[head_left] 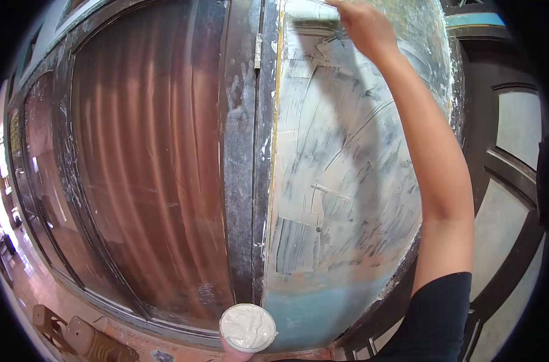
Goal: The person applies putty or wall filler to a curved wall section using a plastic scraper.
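My right hand [366, 29] is raised to the top of the wall, its fingers closed on a tool whose thin edge shows at the top of the view; most of the tool is hard to make out. The wall panel [347, 145] is smeared with whitish paste in rough strokes, over a blue-green lower part. Low in the middle, my left hand [235, 353] holds a round tub [248, 327] of thick white paste from below. Only a little of that hand shows under the tub.
Left of the wall stands a dark door frame [243, 133] with a hinge [257, 51] and glass backed by a reddish-brown curtain [148, 157]. Brown plastic chairs [93, 341] are at the lower left. A dark panelled door [509, 163] is at the right.
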`<control>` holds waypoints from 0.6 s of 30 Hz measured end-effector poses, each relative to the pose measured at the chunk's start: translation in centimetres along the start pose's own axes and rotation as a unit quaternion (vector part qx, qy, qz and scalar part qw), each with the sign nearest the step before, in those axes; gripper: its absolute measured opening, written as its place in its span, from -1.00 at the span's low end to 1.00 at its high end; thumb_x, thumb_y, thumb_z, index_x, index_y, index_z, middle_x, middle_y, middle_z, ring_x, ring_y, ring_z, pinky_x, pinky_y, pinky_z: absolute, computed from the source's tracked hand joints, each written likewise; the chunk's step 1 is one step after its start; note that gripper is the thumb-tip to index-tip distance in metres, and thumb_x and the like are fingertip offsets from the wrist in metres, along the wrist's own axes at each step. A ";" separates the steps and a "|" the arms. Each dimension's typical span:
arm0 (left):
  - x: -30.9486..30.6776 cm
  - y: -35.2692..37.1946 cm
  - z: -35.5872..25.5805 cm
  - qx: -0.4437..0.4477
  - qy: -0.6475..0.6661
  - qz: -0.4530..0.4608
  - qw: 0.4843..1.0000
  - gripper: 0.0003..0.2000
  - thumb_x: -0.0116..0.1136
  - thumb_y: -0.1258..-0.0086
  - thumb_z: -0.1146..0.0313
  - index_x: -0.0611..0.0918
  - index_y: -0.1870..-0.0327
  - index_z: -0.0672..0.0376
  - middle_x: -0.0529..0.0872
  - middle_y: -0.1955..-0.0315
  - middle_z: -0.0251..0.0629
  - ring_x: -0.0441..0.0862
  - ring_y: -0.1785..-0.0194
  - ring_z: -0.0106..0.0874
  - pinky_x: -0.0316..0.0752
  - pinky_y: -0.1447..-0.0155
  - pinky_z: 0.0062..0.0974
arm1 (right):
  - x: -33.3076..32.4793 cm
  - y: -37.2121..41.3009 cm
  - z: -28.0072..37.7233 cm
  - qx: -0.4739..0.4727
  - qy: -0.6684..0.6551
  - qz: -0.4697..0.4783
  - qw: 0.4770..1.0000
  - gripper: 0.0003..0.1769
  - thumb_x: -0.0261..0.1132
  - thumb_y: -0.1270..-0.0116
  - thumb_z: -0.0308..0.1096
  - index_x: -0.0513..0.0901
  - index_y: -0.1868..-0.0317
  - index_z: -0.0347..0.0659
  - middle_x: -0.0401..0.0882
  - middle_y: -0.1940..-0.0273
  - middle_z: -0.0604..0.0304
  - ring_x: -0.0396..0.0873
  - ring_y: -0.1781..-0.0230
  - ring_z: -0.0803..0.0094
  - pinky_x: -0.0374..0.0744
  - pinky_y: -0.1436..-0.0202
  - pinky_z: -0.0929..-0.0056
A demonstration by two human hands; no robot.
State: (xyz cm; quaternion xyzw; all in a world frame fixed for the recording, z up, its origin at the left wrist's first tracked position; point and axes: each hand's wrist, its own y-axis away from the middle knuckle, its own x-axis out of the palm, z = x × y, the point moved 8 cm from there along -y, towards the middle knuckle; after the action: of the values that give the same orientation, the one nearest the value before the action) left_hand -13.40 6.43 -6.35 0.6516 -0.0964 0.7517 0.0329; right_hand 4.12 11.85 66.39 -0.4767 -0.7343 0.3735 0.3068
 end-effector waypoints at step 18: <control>-0.5 0.7 -1.6 0.014 -0.111 -0.020 0.994 -0.32 -0.21 -0.46 -0.25 0.40 -0.47 -0.04 0.38 -0.47 -0.12 0.28 -0.51 0.09 0.05 -0.51 0.44 | 1.8 4.2 0.2 -0.020 0.045 -0.061 0.997 -0.62 0.25 -0.33 -0.45 0.70 -0.14 0.05 0.75 0.14 0.22 0.61 0.08 0.16 0.66 0.03 0.21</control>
State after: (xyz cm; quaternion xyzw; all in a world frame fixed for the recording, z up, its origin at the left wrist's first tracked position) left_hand -15.02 6.10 -7.18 0.7332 -0.0761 0.6751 0.0277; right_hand 5.28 14.63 62.94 -0.4534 -0.7547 0.3171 0.3526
